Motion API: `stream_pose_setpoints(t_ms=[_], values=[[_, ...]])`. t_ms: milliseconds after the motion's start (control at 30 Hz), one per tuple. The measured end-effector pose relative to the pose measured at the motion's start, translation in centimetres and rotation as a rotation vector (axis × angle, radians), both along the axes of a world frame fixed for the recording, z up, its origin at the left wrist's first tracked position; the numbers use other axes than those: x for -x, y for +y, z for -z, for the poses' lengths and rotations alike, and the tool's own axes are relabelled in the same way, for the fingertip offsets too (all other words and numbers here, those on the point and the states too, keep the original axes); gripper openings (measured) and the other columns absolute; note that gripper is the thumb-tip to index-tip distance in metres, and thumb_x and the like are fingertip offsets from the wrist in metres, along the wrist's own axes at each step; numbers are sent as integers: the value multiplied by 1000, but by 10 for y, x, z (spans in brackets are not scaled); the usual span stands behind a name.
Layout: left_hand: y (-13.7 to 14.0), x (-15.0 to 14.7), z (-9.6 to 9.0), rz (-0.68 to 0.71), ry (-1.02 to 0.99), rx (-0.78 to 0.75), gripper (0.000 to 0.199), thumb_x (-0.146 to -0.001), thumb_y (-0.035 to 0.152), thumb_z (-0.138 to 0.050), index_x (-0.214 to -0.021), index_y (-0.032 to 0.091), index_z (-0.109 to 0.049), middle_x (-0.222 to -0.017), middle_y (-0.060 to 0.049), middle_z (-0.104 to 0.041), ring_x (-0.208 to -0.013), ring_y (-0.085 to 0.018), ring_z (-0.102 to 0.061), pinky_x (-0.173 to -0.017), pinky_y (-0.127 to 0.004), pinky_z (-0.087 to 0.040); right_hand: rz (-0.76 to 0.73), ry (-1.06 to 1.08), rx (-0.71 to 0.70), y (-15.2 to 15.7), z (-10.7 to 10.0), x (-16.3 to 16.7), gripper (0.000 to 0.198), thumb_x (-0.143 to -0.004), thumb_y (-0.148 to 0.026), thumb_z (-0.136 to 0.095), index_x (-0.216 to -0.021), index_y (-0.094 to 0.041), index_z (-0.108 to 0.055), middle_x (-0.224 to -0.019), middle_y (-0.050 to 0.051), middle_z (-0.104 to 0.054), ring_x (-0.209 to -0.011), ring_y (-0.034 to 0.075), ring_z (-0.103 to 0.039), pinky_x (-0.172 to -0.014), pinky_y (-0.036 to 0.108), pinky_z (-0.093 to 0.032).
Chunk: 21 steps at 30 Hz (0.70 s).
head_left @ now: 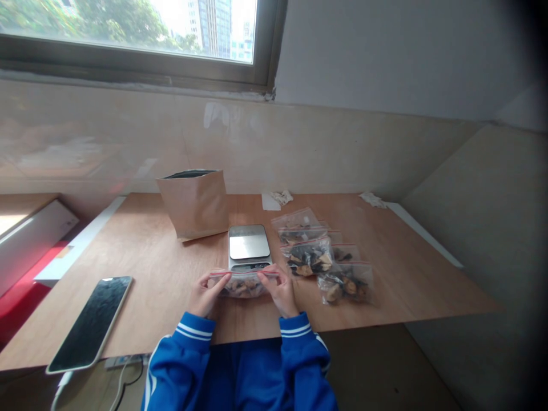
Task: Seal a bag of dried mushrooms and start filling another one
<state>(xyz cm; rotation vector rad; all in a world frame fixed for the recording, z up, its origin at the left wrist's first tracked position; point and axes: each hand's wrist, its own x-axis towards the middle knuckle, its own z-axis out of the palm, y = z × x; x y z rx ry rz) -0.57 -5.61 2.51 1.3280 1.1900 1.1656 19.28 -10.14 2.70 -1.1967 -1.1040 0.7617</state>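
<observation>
The left hand (205,292) and the right hand (281,291) each pinch one end of a clear plastic zip bag with a red-lined seal (244,287), thumbs along its top edge. Pale brown dried pieces lie inside it. The bag is just in front of a white kitchen scale with a square silver metal plate (249,242), near the front edge of the light brown wooden counter (171,262); whether its underside touches the wood cannot be told.

Behind the scale and to its left stands a brown paper pouch (194,206), its mouth open and dark inside. To the right of the scale lies an overlapping group of clear, red-sealed bags (309,258) holding dark and tan dried pieces. At the far left, a black-screened phone in a pale case (91,324) lies at the counter's front edge, a white cable (63,386) plugged into it.
</observation>
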Motion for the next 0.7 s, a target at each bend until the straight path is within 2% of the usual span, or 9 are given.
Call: stream_pose_setpoints(t_ms=[167,367,467,700], values=[[0,2,-4,7,-38,10,28,-64,39,-76,-79,14,-73,-86,-7,-71,-89,-22,-65,-83,-34,-52,-65,26,13,-2,-6,-3,20,-76,-38,-67,-73,-18,-65,-74,1,-60,-73,16,-57,-70,28,-48],[-2,-2,-6,219,-16,-7,23,-71,36,-72,-78,15,-73,-87,-8,-69,-88,-20,-64,-83,-32,-51,-224,41,99,-5,-5,0,24,-79,-43,-64,-85,-21,-71,-84,3,-68,-85,20,-62,-79,32,-50],[-4,-6,-10,212,-3,-24,23,-72,36,-71,-78,15,-72,-86,-8,-69,-87,-21,-64,-83,-33,-51,-199,-15,79,-4,-4,6,21,-79,-41,-64,-83,-22,-72,-81,3,-68,-85,20,-61,-83,33,-48],[-7,-4,-23,148,34,-17,23,-69,36,-72,-76,14,-71,-79,-6,-69,-79,-19,-64,-75,-29,-51,-53,17,62,-3,-4,19,18,-77,-37,-66,-75,-21,-72,-74,2,-65,-77,19,-60,-77,33,-49]])
